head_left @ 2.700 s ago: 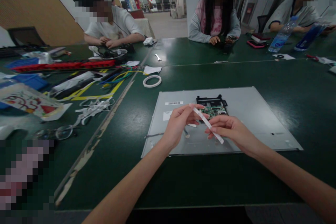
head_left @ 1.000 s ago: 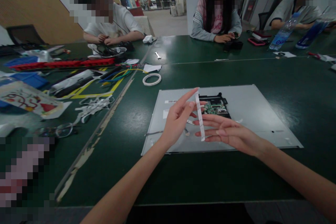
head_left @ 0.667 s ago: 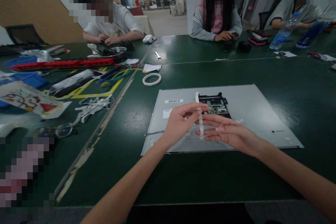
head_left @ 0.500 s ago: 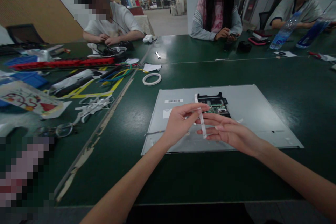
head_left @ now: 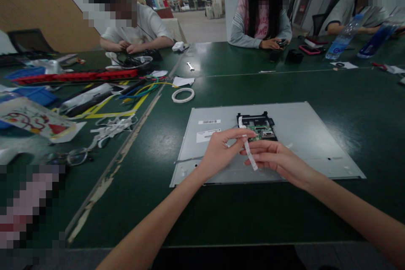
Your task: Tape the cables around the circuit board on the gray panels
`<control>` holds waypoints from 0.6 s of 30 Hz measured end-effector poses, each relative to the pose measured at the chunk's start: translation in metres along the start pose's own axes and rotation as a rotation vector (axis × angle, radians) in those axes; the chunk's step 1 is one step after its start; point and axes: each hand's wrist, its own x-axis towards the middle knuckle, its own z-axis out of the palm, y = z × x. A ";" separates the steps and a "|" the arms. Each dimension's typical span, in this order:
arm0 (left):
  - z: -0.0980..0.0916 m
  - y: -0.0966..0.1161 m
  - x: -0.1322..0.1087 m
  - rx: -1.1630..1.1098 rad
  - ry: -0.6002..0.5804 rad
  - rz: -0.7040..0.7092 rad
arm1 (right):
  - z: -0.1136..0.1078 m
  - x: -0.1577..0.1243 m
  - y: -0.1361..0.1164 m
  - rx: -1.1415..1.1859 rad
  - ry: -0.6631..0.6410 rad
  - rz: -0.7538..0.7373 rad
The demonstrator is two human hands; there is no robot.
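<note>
Thumb-and-forefinger grip of the left hand (head_left: 221, 154) closes on a white strip (head_left: 247, 148) over the grey panel (head_left: 310, 135).

Left fingertips pinch the strip in its upper half, above the panel's middle. The strip's top end reaches the left edge of the green circuit board (head_left: 260, 128), which sits in a black frame on the panel's far half. From there the strip slants down toward the panel's near edge, and its lower end lies across the outstretched fingers of the right hand (head_left: 280, 161). That grip is loose and nearly flat; whether it clamps the strip cannot be told. The panel lies flat on the dark green counter (head_left: 348, 88), with a white tape ring (head_left: 183, 95) beyond the panel's far left corner.
</note>
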 end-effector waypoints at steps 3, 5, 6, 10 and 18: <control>0.000 -0.002 0.000 0.010 -0.002 0.011 | 0.000 0.000 0.002 -0.034 0.018 -0.016; 0.000 -0.003 0.000 0.019 0.000 0.001 | 0.001 0.000 0.001 -0.056 0.025 -0.023; 0.000 -0.003 0.000 0.023 0.002 -0.007 | 0.001 -0.001 0.001 -0.065 0.025 -0.025; -0.001 -0.003 0.001 0.018 0.015 -0.011 | 0.005 -0.003 -0.003 -0.069 0.006 -0.022; -0.003 -0.005 0.002 -0.032 0.041 -0.025 | 0.009 -0.004 -0.003 -0.106 0.018 -0.019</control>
